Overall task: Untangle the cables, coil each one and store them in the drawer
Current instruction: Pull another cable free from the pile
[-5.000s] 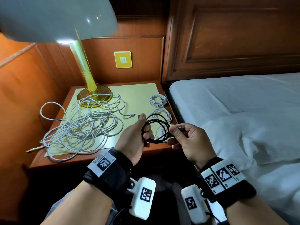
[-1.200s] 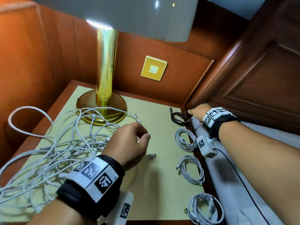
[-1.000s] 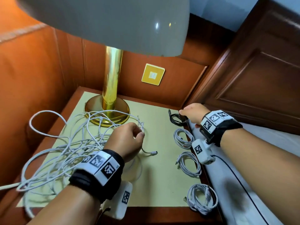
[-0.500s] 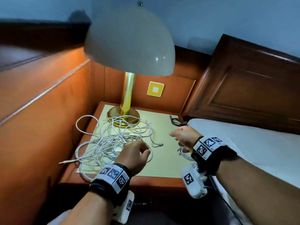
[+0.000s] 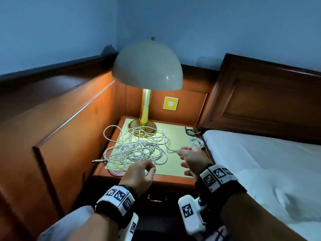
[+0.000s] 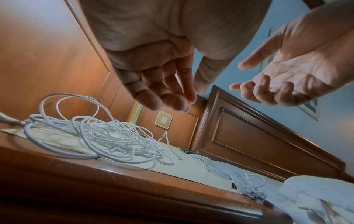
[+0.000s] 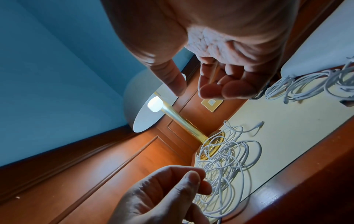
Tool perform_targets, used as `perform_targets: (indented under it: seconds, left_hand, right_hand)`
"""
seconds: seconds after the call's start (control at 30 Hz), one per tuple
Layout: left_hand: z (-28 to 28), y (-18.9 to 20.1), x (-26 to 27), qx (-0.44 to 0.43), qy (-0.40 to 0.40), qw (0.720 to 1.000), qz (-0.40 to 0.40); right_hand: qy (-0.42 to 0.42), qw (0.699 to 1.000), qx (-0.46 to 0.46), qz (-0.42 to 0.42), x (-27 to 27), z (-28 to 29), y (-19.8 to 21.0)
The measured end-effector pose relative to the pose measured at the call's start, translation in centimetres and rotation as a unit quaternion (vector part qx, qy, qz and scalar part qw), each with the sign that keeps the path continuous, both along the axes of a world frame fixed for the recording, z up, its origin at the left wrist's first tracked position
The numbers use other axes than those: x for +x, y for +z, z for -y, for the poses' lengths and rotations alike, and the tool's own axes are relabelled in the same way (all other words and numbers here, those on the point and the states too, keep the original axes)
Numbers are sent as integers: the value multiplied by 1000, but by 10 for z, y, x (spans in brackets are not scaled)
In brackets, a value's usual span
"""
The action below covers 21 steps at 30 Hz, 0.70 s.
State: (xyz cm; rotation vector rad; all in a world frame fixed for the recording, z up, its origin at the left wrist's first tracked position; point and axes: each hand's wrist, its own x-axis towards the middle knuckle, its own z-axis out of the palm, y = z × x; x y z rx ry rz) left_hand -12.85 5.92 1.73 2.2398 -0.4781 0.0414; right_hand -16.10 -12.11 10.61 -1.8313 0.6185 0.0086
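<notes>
A tangle of white cables [image 5: 135, 148] lies on the yellow mat of the nightstand [image 5: 173, 181], in front of the lamp base. Along the right side sit a coiled black cable [image 5: 191, 132] at the back and a coiled white cable [image 5: 196, 142] nearer; more white coils [image 7: 298, 89] show in the right wrist view. My left hand [image 5: 150, 168] hovers over the tangle's front edge, fingers loosely curled and empty. My right hand [image 5: 182, 153] hovers, relaxed and empty, just right of a loose white connector end [image 5: 175, 150]. The drawer front with its handle [image 5: 156, 200] is closed below.
A brass lamp [image 5: 146, 108] with a wide white shade stands at the back of the nightstand. Wooden wall panelling [image 5: 60, 127] closes the left side. The bed [image 5: 260, 162] with white sheets and its dark headboard [image 5: 260, 101] borders the right.
The black cable coiled in both hands earlier now lies at the nightstand's back right. Both hands have drawn back toward the front edge, and the head has pulled back and up.
</notes>
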Motion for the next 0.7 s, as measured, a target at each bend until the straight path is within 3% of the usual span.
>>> perform_targets:
  seconds: [0.23, 0.37, 0.57, 0.7]
  left_hand:
    - [1, -20, 39, 39, 36, 999, -5]
    - [0, -29, 63, 67, 54, 996, 29]
    - [-11, -44, 96, 115, 81, 989, 51]
    - [-11, -38, 104, 104, 94, 987, 82]
  right_hand:
    - [-18, 999, 46, -5, 32, 6, -33]
    - [38, 997, 49, -39, 55, -9, -64]
    - [167, 978, -123, -11, 114, -33, -86]
    - [189, 963, -178, -74, 142, -35, -99]
